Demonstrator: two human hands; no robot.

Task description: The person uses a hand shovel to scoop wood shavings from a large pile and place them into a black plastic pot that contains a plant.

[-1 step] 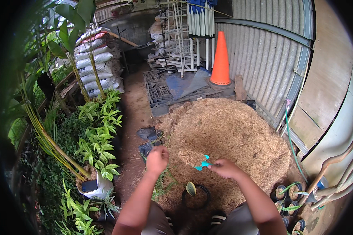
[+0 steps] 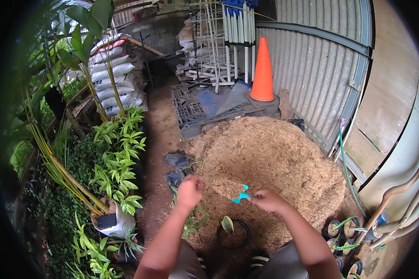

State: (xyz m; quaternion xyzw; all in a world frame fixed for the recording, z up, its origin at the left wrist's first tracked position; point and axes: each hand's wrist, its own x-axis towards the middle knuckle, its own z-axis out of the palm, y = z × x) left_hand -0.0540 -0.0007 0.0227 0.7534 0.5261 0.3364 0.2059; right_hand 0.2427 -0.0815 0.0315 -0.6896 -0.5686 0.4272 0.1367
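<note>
My right hand (image 2: 266, 200) grips a small turquoise tool (image 2: 240, 195) that points left, over the near edge of a big heap of tan fibrous mulch (image 2: 279, 158). About a hand's width to its left, my left hand (image 2: 191, 189) is raised in a closed fist; nothing shows in it. Below and between the hands, a black pot (image 2: 234, 234) with a small green leaf in it sits on the ground by my knees.
Leafy potted plants (image 2: 118, 162) line the left side. Stacked sacks (image 2: 109, 76) stand at the back left. An orange cone (image 2: 263, 69) and a black plastic pallet (image 2: 191, 104) lie behind the heap. A green hose (image 2: 345, 162) and small seedling pots (image 2: 342, 230) are at the right.
</note>
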